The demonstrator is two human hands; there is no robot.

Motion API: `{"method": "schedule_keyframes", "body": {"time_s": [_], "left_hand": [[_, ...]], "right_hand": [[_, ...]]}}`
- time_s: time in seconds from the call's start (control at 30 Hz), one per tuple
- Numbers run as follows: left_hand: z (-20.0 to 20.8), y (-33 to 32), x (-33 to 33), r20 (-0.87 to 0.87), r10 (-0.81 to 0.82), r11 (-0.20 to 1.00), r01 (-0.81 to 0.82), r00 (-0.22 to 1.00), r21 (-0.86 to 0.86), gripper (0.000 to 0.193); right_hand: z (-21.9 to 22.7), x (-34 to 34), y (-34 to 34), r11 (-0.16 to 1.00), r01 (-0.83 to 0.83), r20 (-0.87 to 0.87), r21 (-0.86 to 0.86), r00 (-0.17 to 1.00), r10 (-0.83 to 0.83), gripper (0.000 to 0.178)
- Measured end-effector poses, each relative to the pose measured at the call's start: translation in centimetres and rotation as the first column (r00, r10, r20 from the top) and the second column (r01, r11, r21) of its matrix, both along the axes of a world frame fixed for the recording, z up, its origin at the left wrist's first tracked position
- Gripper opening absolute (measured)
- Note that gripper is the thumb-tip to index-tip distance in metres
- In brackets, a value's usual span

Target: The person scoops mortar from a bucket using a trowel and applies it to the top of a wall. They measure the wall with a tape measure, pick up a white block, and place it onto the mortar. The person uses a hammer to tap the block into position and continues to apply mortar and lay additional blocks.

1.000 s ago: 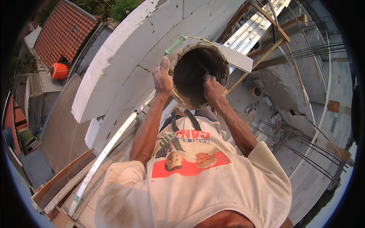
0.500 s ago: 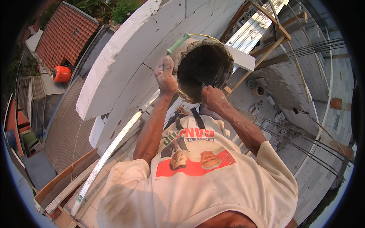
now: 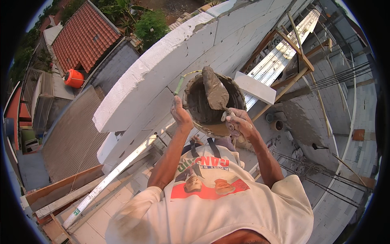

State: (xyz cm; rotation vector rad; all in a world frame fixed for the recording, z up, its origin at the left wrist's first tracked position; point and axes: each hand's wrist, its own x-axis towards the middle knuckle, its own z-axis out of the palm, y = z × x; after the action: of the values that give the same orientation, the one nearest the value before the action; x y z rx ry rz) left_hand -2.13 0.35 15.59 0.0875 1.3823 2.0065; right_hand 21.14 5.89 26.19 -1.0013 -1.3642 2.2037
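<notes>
A bucket (image 3: 190, 118) with a mortar-crusted rim is in front of me, its mouth turned up toward me and grey mortar coating its inside. My left hand (image 3: 181, 113) grips the bucket's left side, just below the green grip (image 3: 179, 86) of its wire handle; part of the fingers is hidden. My right hand (image 3: 239, 123) is closed round the handle of a trowel (image 3: 224, 108). A long heap of wet mortar (image 3: 215, 90) covers the trowel's blade, above the bucket's mouth.
A white block wall (image 3: 162, 65) curves past the bucket's far left side. One loose white block (image 3: 255, 87) lies right of the bucket, near a shiny metal plank (image 3: 280, 44) and wooden poles (image 3: 284, 90). A long metal bar (image 3: 109, 179) slants at lower left. Lower ground shows at right.
My right hand has come up out of the bucket, lifting the trowel with mortar on it. The bucket's green grip has swung left and down. The view has shifted slightly.
</notes>
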Motion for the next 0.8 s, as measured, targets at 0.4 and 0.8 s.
{"method": "schedule_keyframes", "body": {"time_s": [0.4,0.8], "left_hand": [[-2.0,-2.9,1.7,0.106,-0.015,0.998,0.021,0.994,-0.052,0.049],[-2.1,-3.0,0.3,-0.172,-0.065,0.997,0.060,0.983,-0.038,0.042]], "right_hand": [[-0.8,-12.1,17.0,0.027,0.109,-0.082,0.994,0.867,-0.492,0.028],[0.1,-9.4,4.4,-0.064,-0.302,0.265,0.951,0.906,-0.330,0.037]]}}
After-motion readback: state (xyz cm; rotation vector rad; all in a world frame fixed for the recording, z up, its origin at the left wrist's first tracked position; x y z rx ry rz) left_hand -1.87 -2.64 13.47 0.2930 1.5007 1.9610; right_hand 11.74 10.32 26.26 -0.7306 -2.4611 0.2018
